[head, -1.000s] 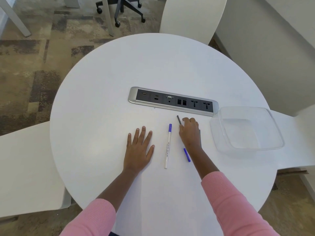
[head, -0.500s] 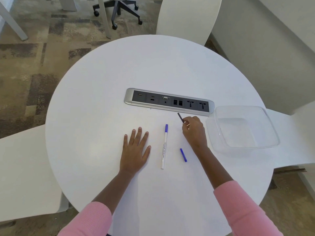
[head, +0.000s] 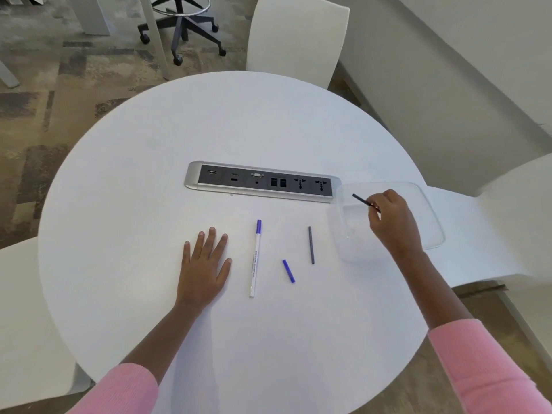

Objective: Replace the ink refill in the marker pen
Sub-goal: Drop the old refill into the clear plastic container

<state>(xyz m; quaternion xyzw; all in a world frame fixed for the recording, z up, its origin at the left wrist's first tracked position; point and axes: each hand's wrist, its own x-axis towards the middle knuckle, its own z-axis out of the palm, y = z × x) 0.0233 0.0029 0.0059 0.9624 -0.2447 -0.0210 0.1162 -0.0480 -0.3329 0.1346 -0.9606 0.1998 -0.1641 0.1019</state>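
A white marker pen [head: 255, 258] with a purple tip lies on the round white table [head: 149, 204], pointing away from me. To its right lie a small purple end cap [head: 288, 271] and a dark grey ink refill [head: 311, 245]. My right hand [head: 391, 221] pinches a second dark refill [head: 365, 202] and holds it over the clear plastic container [head: 430, 213] at the table's right edge. My left hand [head: 204, 265] rests flat on the table, fingers spread, just left of the pen.
A silver and black power socket strip [head: 263, 182] is set into the table's middle. White chairs stand at the far side [head: 298, 40], the left [head: 27, 324] and the right [head: 507, 219]. An office chair base [head: 182, 31] is on the carpet beyond.
My right hand has lifted a dark refill from beside the pen and carried it right, over the clear container. A second refill now shows on the table. My left hand stayed flat.
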